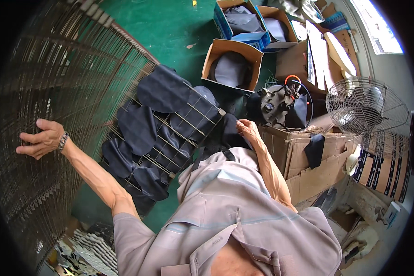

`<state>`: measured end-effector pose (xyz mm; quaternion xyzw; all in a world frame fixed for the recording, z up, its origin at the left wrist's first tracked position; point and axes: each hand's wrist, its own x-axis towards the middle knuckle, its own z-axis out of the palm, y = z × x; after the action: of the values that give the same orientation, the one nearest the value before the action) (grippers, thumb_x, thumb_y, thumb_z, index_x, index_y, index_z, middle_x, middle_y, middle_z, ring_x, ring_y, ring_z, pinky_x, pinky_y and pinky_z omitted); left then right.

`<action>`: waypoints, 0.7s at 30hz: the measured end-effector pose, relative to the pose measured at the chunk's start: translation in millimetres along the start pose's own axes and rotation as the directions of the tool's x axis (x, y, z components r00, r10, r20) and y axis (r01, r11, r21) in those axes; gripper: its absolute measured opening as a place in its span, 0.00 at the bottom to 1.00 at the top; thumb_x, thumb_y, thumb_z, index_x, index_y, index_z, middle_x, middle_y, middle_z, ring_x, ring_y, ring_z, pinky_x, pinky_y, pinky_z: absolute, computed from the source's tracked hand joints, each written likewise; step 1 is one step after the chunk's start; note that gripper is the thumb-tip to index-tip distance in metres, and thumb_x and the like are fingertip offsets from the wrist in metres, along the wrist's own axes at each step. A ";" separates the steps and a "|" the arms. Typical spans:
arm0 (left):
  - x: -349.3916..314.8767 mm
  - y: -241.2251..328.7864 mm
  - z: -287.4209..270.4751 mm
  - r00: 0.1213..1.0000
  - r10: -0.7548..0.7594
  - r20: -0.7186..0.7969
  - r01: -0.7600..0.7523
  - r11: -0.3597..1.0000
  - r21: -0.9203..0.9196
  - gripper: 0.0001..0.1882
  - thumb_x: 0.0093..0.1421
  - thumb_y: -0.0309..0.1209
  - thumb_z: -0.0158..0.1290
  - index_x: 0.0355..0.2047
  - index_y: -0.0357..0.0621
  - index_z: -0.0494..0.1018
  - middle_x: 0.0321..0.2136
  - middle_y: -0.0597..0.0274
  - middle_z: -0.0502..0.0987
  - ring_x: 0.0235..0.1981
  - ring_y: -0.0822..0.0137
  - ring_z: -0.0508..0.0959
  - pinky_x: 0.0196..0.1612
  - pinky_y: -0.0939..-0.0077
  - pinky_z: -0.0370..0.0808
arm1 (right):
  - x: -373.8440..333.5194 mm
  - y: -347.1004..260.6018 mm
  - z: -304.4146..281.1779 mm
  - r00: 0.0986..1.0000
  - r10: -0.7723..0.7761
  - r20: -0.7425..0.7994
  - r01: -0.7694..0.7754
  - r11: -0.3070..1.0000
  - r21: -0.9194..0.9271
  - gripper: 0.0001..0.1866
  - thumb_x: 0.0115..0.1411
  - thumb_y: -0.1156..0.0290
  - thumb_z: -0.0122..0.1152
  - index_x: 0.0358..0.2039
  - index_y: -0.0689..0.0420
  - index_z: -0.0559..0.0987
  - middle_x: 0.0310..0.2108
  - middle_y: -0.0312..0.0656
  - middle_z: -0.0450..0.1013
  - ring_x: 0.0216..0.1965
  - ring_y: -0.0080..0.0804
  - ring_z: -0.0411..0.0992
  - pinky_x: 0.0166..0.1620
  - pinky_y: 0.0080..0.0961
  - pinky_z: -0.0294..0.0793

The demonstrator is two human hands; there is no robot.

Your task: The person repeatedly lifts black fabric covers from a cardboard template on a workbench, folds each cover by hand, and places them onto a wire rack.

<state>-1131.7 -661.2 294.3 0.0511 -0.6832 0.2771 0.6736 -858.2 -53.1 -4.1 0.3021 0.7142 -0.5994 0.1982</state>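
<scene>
My left hand (42, 139) reaches far out to the left, its fingers spread and empty, in front of a tall rack of thin metal wires (78, 92). In front of me a low wire shelf (198, 97) carries several dark, rounded sheet pieces (137, 130), some overlapping and hanging over its wires. Close to my waist, my right hand (248, 130) has its fingers curled in beside a dark rounded piece (232, 131). Whether those fingers grip that piece is hidden.
Beyond the shelf, an open cardboard box (257, 69) holds dark round pieces, with more boxes behind it. At the right, a wire-caged fan (368, 108) stands by a large carton (317, 170), near a machine part with an orange hose (278, 106). Green floor (170, 23) lies beyond.
</scene>
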 end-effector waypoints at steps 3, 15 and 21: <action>-2.6 7.7 0.9 1.000 -0.018 0.004 0.018 0.999 -0.032 0.36 0.71 0.58 0.39 0.66 0.44 0.64 0.71 0.39 0.52 0.58 0.42 0.69 0.47 0.49 0.66 | 11.4 11.6 -12.9 0.999 -0.020 -0.026 0.019 0.999 -0.038 0.22 0.65 0.58 0.61 0.47 0.66 0.83 0.33 0.43 0.82 0.33 0.29 0.79 0.39 0.27 0.78; -74.0 268.7 -186.9 0.707 -0.108 0.699 0.448 0.833 -0.324 0.30 0.74 0.45 0.47 0.63 0.30 0.61 0.58 0.40 0.67 0.60 0.44 0.69 0.61 0.49 0.67 | 173.7 76.5 -45.6 0.987 0.014 -0.161 -0.046 0.979 -0.196 0.19 0.67 0.59 0.59 0.48 0.62 0.82 0.37 0.50 0.82 0.39 0.43 0.81 0.47 0.34 0.79; -279.7 583.8 -281.0 -0.236 0.496 0.836 0.926 0.377 0.037 0.26 0.62 0.26 0.60 0.60 0.36 0.71 0.55 0.50 0.74 0.56 0.57 0.75 0.62 0.64 0.71 | 259.3 106.0 -48.3 0.987 -0.061 -0.151 -0.014 0.892 -0.452 0.22 0.68 0.59 0.58 0.55 0.61 0.77 0.53 0.55 0.73 0.55 0.55 0.71 0.60 0.44 0.71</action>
<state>-1115.4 -129.3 -169.1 0.0879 -0.8779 -0.4491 -0.1407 -975.0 54.8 -239.7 0.2866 0.8510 -0.3933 0.1975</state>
